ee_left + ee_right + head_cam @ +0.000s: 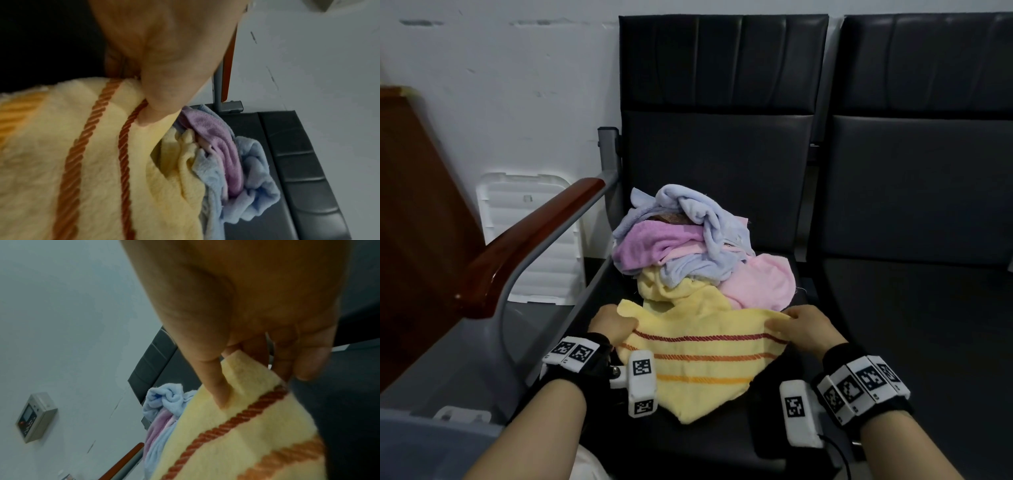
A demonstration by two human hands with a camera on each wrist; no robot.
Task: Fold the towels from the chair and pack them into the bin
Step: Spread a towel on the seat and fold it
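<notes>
A yellow towel (pixel 698 370) with red and orange stripes lies spread over the front of the black chair seat (pixel 722 442). My left hand (pixel 613 323) pinches its left edge, the thumb pressing the yellow towel (pixel 82 146) by a red stripe. My right hand (pixel 804 329) pinches the right corner of the yellow towel (pixel 246 426) between thumb and fingers. Behind it sits a heap of crumpled towels (pixel 688 246): light blue, purple, pink and another yellow one. The heap of towels (pixel 236 162) shows beyond my left thumb. No bin is clearly seen.
A wooden armrest (pixel 530 246) on a grey metal frame borders the seat's left side. A second black chair (pixel 914 240) stands to the right. A white plastic panel (pixel 534 240) leans on the wall. A grey-blue plastic edge (pixel 431 442) shows at bottom left.
</notes>
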